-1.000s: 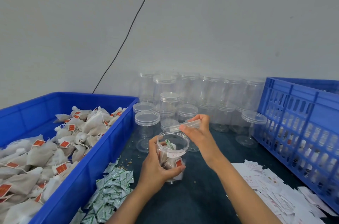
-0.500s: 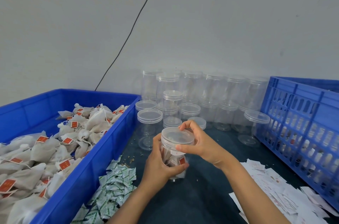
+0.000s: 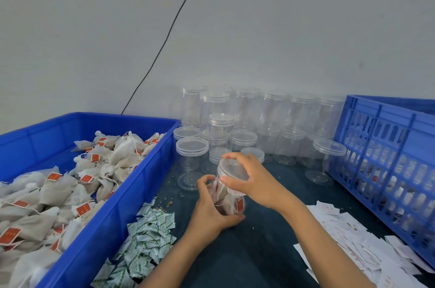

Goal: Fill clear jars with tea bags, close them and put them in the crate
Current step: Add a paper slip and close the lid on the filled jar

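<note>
Lid going onto a filled jar

Left hand point(image 3: 213, 212) grasps the jar point(image 3: 229, 203) above the tabletop point(image 3: 259, 252); right hand point(image 3: 253, 178) clasps its lid point(image 3: 231, 170); a crooked start could cross-thread it; the crate point(image 3: 386, 153) waits at right.

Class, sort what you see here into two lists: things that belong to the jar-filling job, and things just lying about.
Job: jar held by the left hand; lid under the right hand; tea bags; empty jars; crate.

Lying about: green packets; paper slips; black cable.
</note>
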